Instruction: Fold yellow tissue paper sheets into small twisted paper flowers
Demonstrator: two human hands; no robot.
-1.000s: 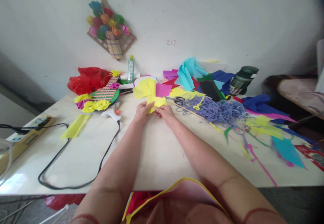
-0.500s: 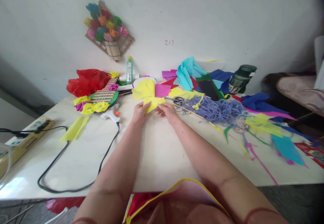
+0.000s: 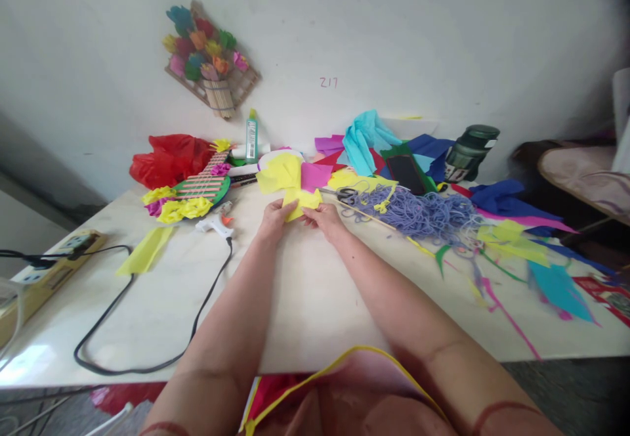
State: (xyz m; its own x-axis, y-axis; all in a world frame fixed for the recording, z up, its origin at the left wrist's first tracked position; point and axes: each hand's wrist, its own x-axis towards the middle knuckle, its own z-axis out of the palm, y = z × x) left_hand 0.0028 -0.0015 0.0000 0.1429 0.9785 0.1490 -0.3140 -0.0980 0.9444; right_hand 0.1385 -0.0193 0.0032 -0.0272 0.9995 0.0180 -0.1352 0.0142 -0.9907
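A small piece of yellow crepe paper (image 3: 300, 203) is pinched between my two hands above the middle of the table. My left hand (image 3: 273, 219) grips its left side with thumb and fingers closed. On the right side, my right hand (image 3: 325, 219) holds the paper the same way. Just beyond it lie more yellow paper sheets (image 3: 279, 173) and a magenta paper piece (image 3: 315, 176). Black-handled scissors (image 3: 346, 194) rest a little to the right of my right hand.
A white glue gun (image 3: 214, 227) with its black cord (image 3: 201, 311) lies left, near a power strip (image 3: 63, 262). Tangled purple yarn (image 3: 423, 216), a phone (image 3: 405, 173) and a dark green jar (image 3: 472, 153) are at right. A decorated paper guitar (image 3: 199, 188) lies back left.
My left hand has shifted slightly right along the yellow paper, and the hands are a little closer together. The paper's shape between them has changed slightly.
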